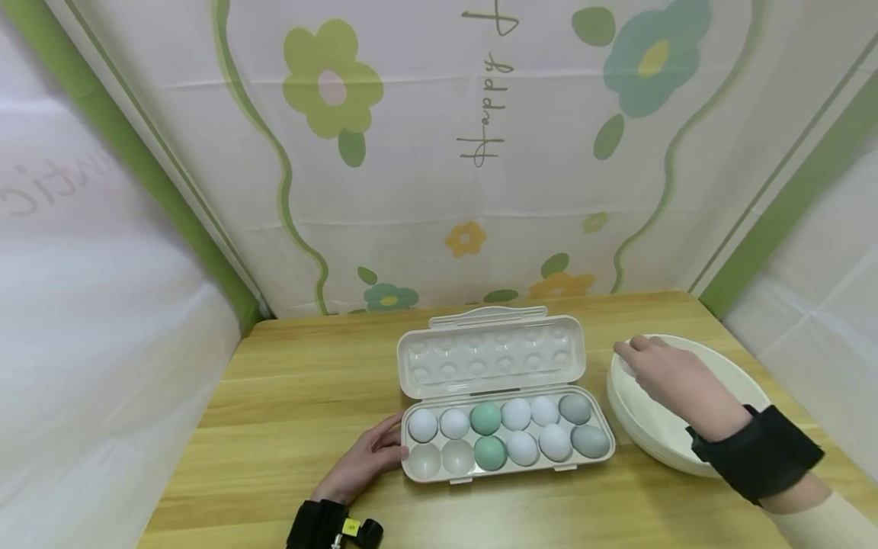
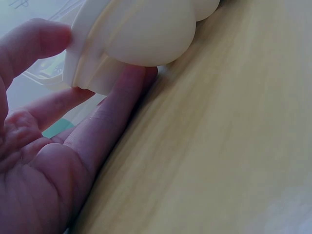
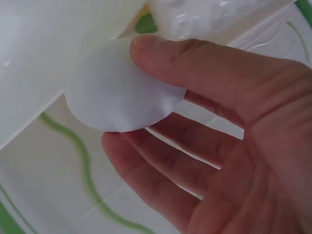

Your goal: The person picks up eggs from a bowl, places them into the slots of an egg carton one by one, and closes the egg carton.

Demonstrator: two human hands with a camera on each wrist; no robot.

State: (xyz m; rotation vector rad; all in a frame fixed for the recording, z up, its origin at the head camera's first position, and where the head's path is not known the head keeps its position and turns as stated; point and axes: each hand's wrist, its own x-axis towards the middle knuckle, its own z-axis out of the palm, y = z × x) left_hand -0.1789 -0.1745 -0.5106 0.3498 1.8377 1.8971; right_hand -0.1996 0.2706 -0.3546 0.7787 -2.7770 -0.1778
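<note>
Right hand (image 1: 668, 377) pinching a white egg (image 3: 114, 90), probably over the bowl (image 1: 655, 415) at 10 o'clock, left hand (image 1: 363, 461) gripping the egg carton (image 1: 494, 358) at 8ish.

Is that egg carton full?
Not quite: the egg carton has two empty cups at the left end of its near row; eggs fill the other ten.
</note>
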